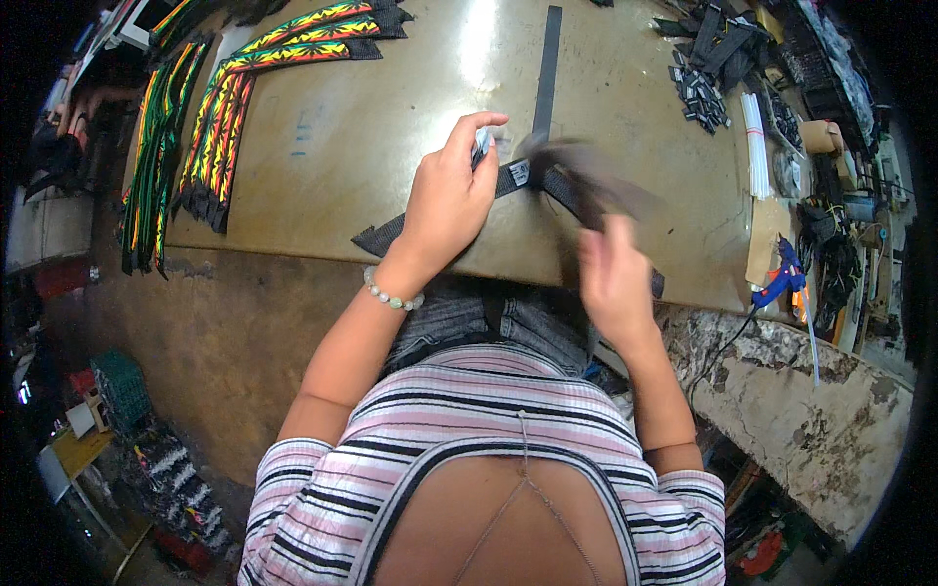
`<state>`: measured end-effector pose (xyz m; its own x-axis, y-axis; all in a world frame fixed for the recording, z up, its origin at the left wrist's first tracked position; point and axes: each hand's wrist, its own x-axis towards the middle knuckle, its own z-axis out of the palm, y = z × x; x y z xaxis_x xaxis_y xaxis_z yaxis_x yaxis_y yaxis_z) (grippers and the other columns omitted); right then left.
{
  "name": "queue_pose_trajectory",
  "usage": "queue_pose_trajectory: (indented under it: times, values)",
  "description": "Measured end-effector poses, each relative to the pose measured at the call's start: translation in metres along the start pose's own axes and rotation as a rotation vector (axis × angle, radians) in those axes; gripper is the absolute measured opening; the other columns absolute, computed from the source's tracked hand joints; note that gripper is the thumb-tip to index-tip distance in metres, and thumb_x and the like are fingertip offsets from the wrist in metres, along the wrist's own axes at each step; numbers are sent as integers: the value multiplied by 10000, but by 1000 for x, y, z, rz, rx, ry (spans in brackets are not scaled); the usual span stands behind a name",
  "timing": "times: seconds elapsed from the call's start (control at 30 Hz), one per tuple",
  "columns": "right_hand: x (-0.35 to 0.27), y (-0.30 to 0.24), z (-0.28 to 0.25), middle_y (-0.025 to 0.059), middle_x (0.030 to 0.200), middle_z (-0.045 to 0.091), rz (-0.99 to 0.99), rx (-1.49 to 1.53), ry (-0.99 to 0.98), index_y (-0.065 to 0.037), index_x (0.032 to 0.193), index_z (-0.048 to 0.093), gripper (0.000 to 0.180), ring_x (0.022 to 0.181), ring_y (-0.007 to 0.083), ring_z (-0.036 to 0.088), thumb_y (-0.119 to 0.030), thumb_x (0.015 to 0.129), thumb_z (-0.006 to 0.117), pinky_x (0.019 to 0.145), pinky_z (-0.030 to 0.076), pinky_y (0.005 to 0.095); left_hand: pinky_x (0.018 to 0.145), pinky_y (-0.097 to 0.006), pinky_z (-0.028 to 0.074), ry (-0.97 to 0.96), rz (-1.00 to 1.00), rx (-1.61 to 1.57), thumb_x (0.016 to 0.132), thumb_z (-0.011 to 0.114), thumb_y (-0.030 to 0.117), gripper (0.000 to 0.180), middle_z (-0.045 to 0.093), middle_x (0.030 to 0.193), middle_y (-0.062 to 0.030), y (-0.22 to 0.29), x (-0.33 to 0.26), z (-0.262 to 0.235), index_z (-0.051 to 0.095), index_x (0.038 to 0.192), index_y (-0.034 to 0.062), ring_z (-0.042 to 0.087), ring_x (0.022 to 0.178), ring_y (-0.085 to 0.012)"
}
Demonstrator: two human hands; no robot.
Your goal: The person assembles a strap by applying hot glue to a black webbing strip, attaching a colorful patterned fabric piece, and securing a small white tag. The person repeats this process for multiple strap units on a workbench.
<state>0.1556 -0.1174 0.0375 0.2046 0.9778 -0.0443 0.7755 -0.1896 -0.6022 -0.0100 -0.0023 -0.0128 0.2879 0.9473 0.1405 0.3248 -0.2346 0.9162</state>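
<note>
Handling a blurred, dark, flexible strip (pixel 591 181) seems in hand: the right hand (pixel 618 278) apparently grips it above flat black woven straps (pixel 549 73) on the bench (pixel 332 166). The left hand (pixel 447 195) curls round something small and pale (pixel 480 145). Next calls for steadiness.

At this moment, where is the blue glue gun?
In the head view, the blue glue gun is at the right, by the near right corner of the table, beside the tan cardboard and to the right of the person's right hand.
</note>
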Motion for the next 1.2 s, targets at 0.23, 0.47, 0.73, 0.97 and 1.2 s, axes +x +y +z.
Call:
queue_pose_trajectory:
  times: [0.23, 0.47, 0.73, 0.97, 1.2]
  values:
    - [-6, 5, -1, 295, 778, 631, 52, 124, 51, 14, 983, 529, 345, 772, 507, 626, -329, 1017, 536, 617, 480, 531, 507, -303, 354, -26, -24, -9, 977, 562, 121, 207, 489, 613, -85, -3, -2, -1, 643, 1153, 49, 405, 540, -99]
    - [2, 49, -11, 254, 896, 672, 57, -124, 285, -7, 1025, 626, 375, 823, 465, 642, -374, 996, 560, 689, 502, 506, 653, -385, 505, -104, 167, 244, 902, 696, 280, 344, 675, 812, -200, -3, -3, 1, 671, 1141, 34, 660, 703, -288]
    - [36, 59, -8, 129, 1116, 640, -293, -307, 470, -55, 1127, 673, 268, 1076, 338, 573, -205, 905, 651, 954, 416, 454, 710, -414, 538, -124, 292, 433, 842, 763, 315, 358, 699, 912, -167, 18, -16, 2, 667, 1054, 43, 681, 812, -343]
    - [103, 25, -22, 33, 919, 695, -75, 716, -422, 4, 1101, 663, 229, 689, 82, 641, -188, 975, 648, 652, 514, 230, 723, -373, 547, 82, 373, 347, 828, 791, 154, 369, 707, 956, -165, 28, -28, -14, 657, 1140, 10, 703, 828, -292]
    - [264, 123, -201, 60, 932, 713, -334, 758, 280, -6, 1051, 684, 231, 771, 114, 648, -216, 974, 629, 672, 505, 243, 622, -345, 537, -89, 335, 258, 876, 731, 136, 143, 709, 832, -132, 6, -32, -17, 720, 993, 54, 693, 700, -272]
